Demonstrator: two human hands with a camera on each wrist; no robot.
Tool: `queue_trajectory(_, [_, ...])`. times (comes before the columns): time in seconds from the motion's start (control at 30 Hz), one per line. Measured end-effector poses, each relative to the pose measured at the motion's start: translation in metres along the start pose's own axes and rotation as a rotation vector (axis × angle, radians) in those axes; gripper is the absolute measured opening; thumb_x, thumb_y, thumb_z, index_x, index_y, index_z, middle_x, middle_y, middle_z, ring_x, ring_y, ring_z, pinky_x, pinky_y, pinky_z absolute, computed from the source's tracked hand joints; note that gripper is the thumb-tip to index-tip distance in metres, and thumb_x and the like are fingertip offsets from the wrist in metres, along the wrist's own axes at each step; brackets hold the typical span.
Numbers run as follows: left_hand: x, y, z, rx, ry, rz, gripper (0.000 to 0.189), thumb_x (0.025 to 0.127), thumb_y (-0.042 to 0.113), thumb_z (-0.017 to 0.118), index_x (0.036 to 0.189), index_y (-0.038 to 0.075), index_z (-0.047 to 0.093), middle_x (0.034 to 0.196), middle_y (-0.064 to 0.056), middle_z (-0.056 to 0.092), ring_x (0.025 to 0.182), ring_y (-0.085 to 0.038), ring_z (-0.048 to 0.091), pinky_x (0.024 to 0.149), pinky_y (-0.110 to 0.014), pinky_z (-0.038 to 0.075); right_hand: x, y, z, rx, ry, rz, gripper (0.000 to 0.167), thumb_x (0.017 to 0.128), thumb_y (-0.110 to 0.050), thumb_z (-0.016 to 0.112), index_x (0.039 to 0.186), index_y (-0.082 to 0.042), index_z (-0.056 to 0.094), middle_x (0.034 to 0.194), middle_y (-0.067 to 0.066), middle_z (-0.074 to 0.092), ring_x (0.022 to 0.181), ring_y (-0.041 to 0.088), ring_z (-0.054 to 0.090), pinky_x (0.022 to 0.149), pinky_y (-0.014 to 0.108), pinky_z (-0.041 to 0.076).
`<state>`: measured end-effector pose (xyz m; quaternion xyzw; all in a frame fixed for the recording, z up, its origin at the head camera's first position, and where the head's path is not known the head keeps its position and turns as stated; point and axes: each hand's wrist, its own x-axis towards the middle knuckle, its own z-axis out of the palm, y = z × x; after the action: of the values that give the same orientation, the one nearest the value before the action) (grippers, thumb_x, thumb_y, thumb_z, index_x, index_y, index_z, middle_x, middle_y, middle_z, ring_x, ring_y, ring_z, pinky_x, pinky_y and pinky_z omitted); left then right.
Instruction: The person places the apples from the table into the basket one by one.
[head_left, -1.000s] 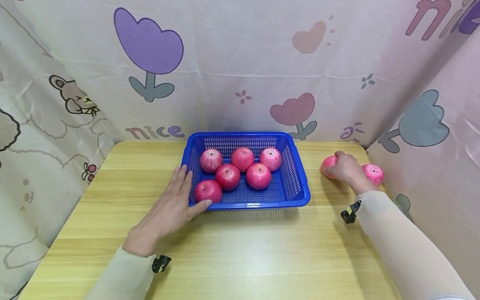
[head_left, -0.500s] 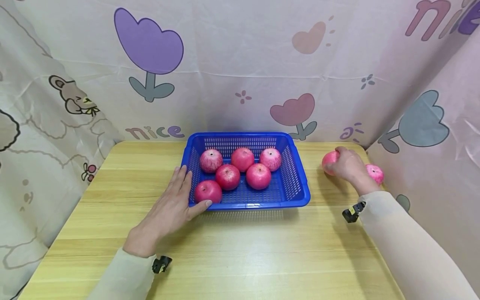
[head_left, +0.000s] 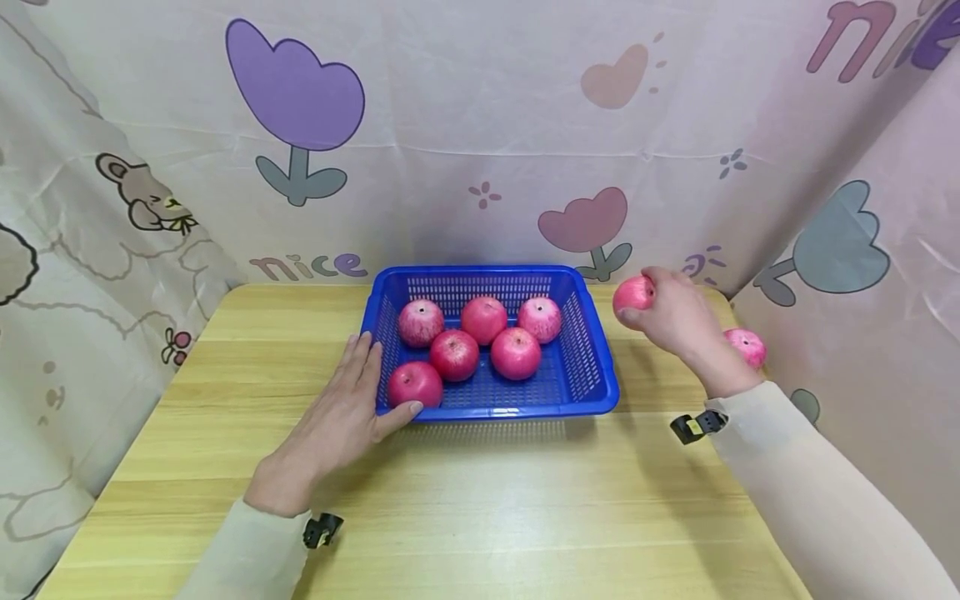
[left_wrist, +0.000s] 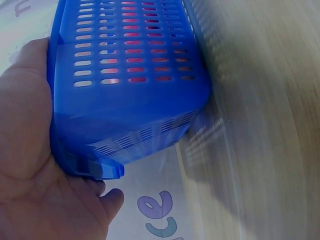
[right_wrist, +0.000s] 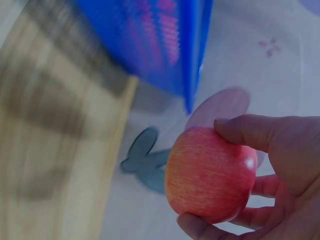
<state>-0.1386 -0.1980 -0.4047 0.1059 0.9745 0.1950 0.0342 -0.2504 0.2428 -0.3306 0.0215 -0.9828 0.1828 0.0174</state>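
Note:
My right hand (head_left: 675,312) grips a red apple (head_left: 634,302) above the table, just right of the basket. In the right wrist view, thumb and fingers curl around that apple (right_wrist: 210,175). A blue plastic basket (head_left: 517,411) with slotted walls holds several pinkish-red apples (head_left: 454,355). My left hand (head_left: 330,421) lies with straight fingers along the basket's left front corner, its thumb over the front rim. The left wrist view shows the palm (left_wrist: 30,140) against the rim of the basket (left_wrist: 130,105).
Another pink apple (head_left: 746,347) sits at the table's right edge, partly behind the right forearm. The light wood table (head_left: 480,500) ends at a patterned curtain (head_left: 450,100) behind the basket; more curtain hangs at both sides.
My right hand has lifted the apple off the table and carried it left and back toward the basket. The left hand and the basket have stayed put.

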Motion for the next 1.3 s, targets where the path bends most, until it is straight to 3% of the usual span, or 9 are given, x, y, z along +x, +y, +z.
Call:
queue_trajectory(0.37, [0.001,0.001,-0.003,0.087,0.013,0.007,0.120,0.095,0.083,0.046,0.166,-0.006,0.010,0.176,-0.026,-0.003,0.163,-0.045,-0.001,0.129,-0.063,0.017,-0.016,-0.060,0.016,0.053,0.007,-0.147,0.077,0.090,-0.034,0.080,0.153,-0.002,0.048,0.142,0.030,0.053,0.118,0.046,0.061,0.095,0.063,0.055])
queue_trajectory(0.73, [0.001,0.002,-0.006,0.089,-0.006,0.009,0.119,0.094,0.083,0.047,0.166,-0.005,0.013,0.176,-0.025,-0.001,0.164,-0.043,-0.002,0.129,-0.063,0.016,-0.024,-0.114,0.050,0.029,-0.131,-0.278,0.082,0.087,-0.039,0.084,0.150,-0.001,0.049,0.143,0.022,0.055,0.128,0.037,0.058,0.106,0.055,0.055])
queue_trajectory(1.0, [0.002,0.000,-0.001,0.068,-0.001,0.013,0.120,0.094,0.085,0.043,0.167,-0.004,0.010,0.176,-0.024,-0.005,0.164,-0.042,-0.003,0.128,-0.064,0.017,-0.031,-0.134,0.066,-0.016,-0.213,-0.305,0.079,0.085,-0.048,0.084,0.145,-0.006,0.054,0.137,0.019,0.056,0.114,0.035,0.065,0.099,0.055,0.059])
queue_trajectory(1.3, [0.001,0.000,-0.001,0.060,0.002,0.010,0.121,0.093,0.087,0.040,0.167,-0.003,0.008,0.176,-0.023,-0.007,0.164,-0.042,-0.004,0.128,-0.064,0.017,-0.033,-0.146,0.077,-0.085,-0.291,-0.334,0.087,0.083,-0.053,0.083,0.148,-0.004,0.052,0.130,0.017,0.063,0.112,0.030,0.066,0.099,0.050,0.059])
